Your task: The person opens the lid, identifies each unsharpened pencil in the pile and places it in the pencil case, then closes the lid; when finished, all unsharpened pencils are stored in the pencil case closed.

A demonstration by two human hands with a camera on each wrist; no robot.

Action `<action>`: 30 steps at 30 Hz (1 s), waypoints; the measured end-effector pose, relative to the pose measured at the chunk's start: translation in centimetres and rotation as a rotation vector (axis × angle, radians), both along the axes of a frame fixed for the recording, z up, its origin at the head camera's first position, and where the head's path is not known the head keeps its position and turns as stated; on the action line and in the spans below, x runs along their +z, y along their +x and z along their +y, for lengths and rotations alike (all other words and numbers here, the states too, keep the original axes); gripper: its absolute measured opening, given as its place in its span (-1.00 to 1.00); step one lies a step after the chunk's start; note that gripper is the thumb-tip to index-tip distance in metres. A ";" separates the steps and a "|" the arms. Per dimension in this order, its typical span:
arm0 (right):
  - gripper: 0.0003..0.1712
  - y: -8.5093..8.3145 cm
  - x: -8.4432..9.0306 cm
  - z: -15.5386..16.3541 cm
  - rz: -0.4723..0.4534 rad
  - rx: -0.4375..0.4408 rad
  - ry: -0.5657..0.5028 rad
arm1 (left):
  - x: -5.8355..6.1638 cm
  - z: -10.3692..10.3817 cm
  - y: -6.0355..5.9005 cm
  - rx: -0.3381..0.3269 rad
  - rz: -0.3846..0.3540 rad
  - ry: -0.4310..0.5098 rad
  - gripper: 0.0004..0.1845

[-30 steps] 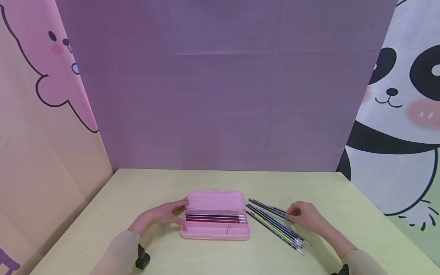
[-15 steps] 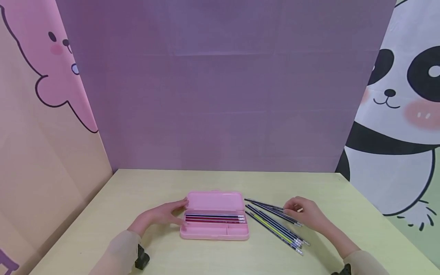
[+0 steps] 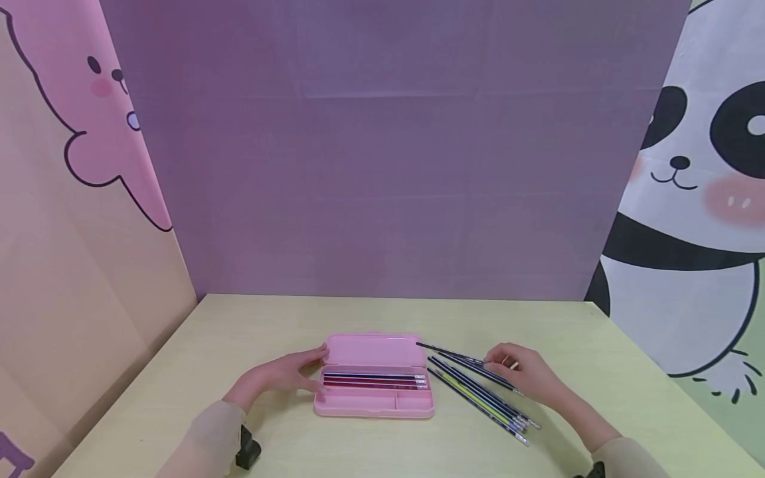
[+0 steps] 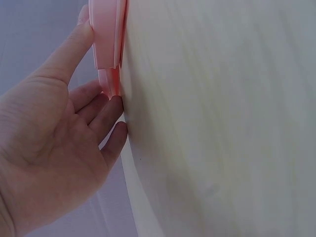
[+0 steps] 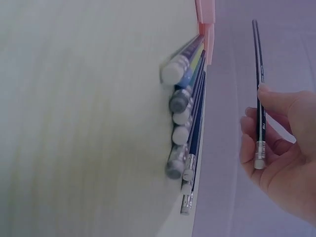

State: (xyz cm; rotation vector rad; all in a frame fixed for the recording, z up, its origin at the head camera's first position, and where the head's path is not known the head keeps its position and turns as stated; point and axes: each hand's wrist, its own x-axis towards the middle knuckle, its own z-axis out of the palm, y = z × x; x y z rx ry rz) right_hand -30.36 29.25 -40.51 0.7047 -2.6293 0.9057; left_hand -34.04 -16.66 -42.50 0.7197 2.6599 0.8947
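Observation:
An open pink pencil case [image 3: 352, 401] lies on the table, its lid [image 3: 373, 350] folded back. Several dark and red pencils [image 3: 370, 381] lie side by side in its long compartment. At the case's left end, my left hand [image 3: 285, 373] rests with thumb and fingers spread, the thumb [image 4: 74, 47] against its side. My right hand [image 3: 526, 373] pinches a dark pencil [image 5: 261, 121] near its eraser end, held above the table. That pencil's far end points left and overlaps the lid's right edge in the head view.
Right of the case several loose pencils [image 3: 478, 396], mostly dark and one yellow-green, lie slanted with erasers towards me. A couple more dark ones [image 3: 478, 369] lie just under my right hand. The pale table [image 3: 370, 451] meets a purple backdrop [image 3: 382, 166] behind.
My right hand has risen slightly and shifted left, drawing the dark pencil away from the others towards the case. My left hand stays in place at the case.

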 end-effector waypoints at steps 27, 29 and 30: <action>-0.92 -0.9 0.4 -5.4 0.017 0.057 0.001 | 0.0 0.0 -0.2 0.014 -0.009 0.006 -0.06; -0.93 -1.0 0.3 -5.9 0.027 0.068 0.002 | -0.1 0.0 -0.2 0.011 -0.010 0.006 -0.06; -0.93 -1.1 0.3 -6.1 0.037 0.078 0.002 | -0.1 -0.1 -0.2 0.011 -0.010 0.004 -0.06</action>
